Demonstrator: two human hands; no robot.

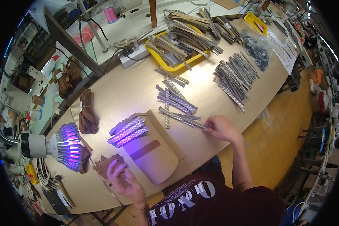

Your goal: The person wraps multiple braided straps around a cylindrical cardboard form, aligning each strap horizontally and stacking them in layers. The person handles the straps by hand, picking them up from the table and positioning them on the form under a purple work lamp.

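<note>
With its fingertips closed, my right hand [223,129] pinches the near end of a grey braided strip [182,118]. That strip lies slanting on the table beside a loose pile of similar braided strips [177,101]. My left hand [126,181] is raised, fingers apart and holding nothing, close to some flat brown leather pieces [108,164]. Between my hands a tan card [160,162] with a rounded end and a brown band lies on the table. Several braided strips [128,132] sit at the card's far end in purple light.
A lit purple lamp [67,147] stands at the left, with a brown strap bundle [88,113] behind it. A yellow tray [173,69] full of strips is at the back. Rows of braided strips [235,79] and a plastic bag [257,51] lie to the right.
</note>
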